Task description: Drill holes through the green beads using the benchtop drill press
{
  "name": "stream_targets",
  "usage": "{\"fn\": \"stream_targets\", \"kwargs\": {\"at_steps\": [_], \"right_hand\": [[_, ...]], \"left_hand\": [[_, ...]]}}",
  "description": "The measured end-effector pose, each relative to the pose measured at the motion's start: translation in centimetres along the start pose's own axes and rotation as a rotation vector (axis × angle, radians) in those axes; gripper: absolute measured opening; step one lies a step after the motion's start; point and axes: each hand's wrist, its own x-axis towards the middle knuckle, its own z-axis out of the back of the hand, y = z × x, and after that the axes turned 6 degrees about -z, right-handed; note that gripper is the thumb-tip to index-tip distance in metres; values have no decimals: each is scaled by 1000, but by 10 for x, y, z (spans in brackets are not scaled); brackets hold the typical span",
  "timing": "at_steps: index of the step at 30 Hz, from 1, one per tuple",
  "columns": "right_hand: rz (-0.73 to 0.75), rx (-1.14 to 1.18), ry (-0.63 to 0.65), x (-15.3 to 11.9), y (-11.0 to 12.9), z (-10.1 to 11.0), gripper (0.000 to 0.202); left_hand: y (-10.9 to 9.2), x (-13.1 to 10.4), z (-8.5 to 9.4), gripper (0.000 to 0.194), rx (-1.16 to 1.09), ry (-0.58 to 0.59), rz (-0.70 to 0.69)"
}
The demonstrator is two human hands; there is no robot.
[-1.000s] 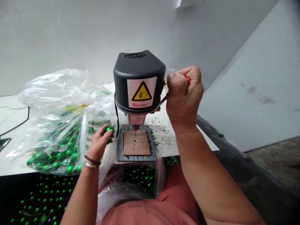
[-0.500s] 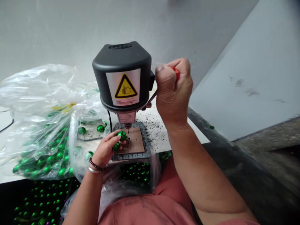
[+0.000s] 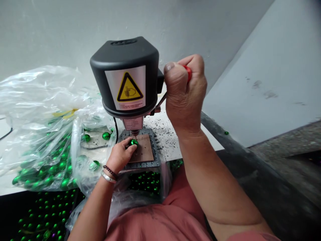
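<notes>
My left hand (image 3: 122, 154) grips a shiny green ball (image 3: 134, 142) between thumb and fingers, over the brown board (image 3: 145, 150) on the base of a black drill press (image 3: 125, 80). The thin drill bit (image 3: 135, 137) points down at the top of the ball; whether they touch I cannot tell. My right hand (image 3: 187, 90) is closed around the red knob (image 3: 188, 73) of the press lever, at the right of the machine head. A yellow warning sign (image 3: 129, 88) faces me on the machine.
On the left lies a clear plastic bag (image 3: 37, 93) of green balls. Loose green balls (image 3: 106, 136) rest beside the press. Dark chips (image 3: 165, 137) litter the white table (image 3: 175, 151). More green balls (image 3: 145, 182) are below the table edge. A wall stands behind.
My left hand has moved up and right, placing one green ball under the bit; the second ball beside it no longer shows. My right hand stays on the knob. The view has shifted slightly.
</notes>
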Motion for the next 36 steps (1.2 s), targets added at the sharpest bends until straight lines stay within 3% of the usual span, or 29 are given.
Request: {"fn": "stream_targets", "kwargs": {"at_steps": [6, 16, 26, 36], "right_hand": [[-5, 20, 3, 0, 0, 1, 25], [35, -9, 8, -2, 1, 6, 28], [397, -338, 12, -53, -9, 41, 8], [411, -294, 8, -73, -26, 39, 9]], "left_hand": [[-5, 0, -1, 42, 183, 60, -48], [0, 6, -10, 33, 353, 13, -149], [-5, 6, -11, 29, 392, 31, -137], [-6, 5, -10, 31, 429, 49, -119]]}}
